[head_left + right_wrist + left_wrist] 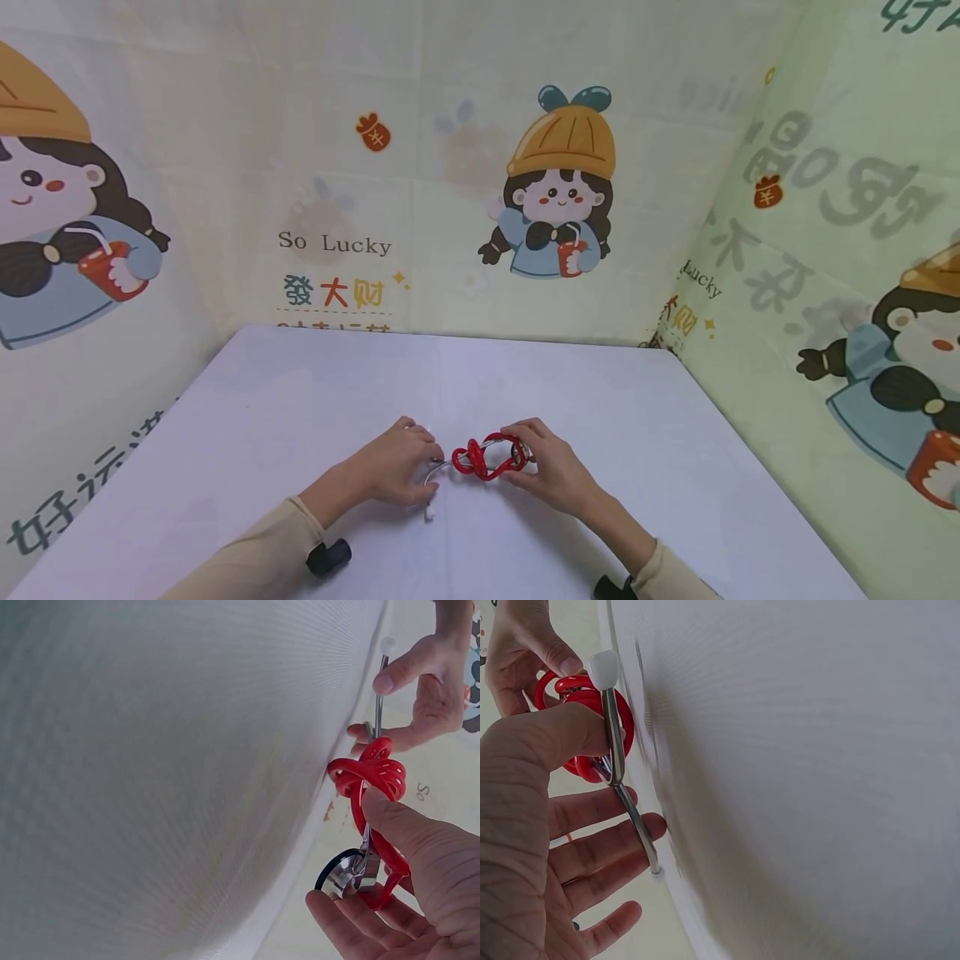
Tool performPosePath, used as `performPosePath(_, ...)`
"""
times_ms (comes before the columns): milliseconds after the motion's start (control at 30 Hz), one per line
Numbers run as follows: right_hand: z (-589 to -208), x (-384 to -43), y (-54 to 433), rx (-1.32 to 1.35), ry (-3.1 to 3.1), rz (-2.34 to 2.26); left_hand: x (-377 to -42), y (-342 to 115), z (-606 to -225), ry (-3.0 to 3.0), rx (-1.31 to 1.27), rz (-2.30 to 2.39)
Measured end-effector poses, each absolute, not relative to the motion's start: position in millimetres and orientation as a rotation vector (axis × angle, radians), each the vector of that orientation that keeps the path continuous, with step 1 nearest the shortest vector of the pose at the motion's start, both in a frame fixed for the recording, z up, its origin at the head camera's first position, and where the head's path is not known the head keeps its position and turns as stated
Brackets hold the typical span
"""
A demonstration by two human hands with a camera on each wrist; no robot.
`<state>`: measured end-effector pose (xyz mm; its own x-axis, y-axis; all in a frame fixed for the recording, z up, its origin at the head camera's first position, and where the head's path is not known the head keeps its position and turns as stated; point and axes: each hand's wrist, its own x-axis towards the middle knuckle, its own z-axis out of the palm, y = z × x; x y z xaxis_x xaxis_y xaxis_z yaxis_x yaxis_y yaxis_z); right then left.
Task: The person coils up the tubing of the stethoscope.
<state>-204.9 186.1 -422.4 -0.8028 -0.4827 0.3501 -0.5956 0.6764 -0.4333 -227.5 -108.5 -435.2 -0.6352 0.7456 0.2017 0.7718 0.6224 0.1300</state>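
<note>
A stethoscope [472,460] with its red tubing coiled in a knotted bundle is held between both hands, just over the white table. My left hand [397,463] pinches the metal ear tubes [615,735] between thumb and fingers. One tube ends in a white ear tip [604,669], and the other fingers are spread behind. My right hand [551,468] grips the opposite end, thumb on the red tubing [380,774]. The silver chest piece [346,871] with a black rim lies by its fingertips in the right wrist view.
The white tabletop [337,375] stretches around the hands. Cloth walls [450,50] printed with cartoon figures and lettering stand behind it and on both sides. A black wrist strap piece [328,557] sits at the left cuff.
</note>
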Motion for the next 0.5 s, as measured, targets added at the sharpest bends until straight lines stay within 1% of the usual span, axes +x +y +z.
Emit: performPosePath(500,-422.5,-202.6,184.9,0.820,-2.729,0.644,-224.0,-107.4,-433.1,-2.688,-1.235,-0.283)
